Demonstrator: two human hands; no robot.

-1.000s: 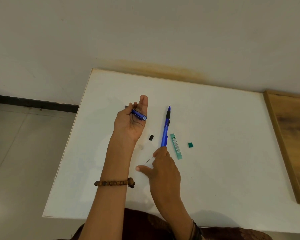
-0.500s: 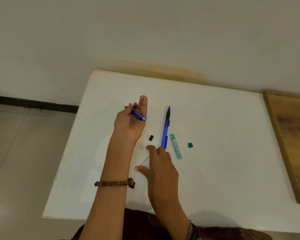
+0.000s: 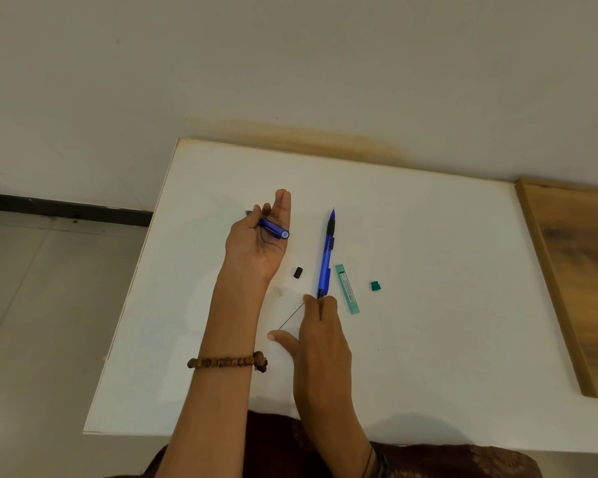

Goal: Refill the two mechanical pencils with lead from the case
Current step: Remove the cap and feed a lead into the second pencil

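My left hand (image 3: 256, 246) is raised palm-up over the white table (image 3: 428, 270) and holds a blue mechanical pencil (image 3: 273, 231), its open back end pointing right. A second blue mechanical pencil (image 3: 326, 257) lies on the table, tip pointing away. My right hand (image 3: 320, 339) has its fingertips at that pencil's near end, on the upper end of a thin dark lead (image 3: 290, 317). The lead slants down-left towards my spread thumb. I cannot tell whether it is lifted off the table. The green lead case (image 3: 347, 288) lies just right of the second pencil.
A small black cap (image 3: 298, 272) and a tiny white eraser (image 3: 277, 291) lie between my hands. The green case cap (image 3: 375, 286) sits right of the case. A wooden board (image 3: 580, 288) borders the table's right side. The table's left edge drops to the floor.
My right hand's fingertips moved left along the lead, then back right to the second pencil's near end, and the lead turned slightly. My left hand stayed still with its pencil.
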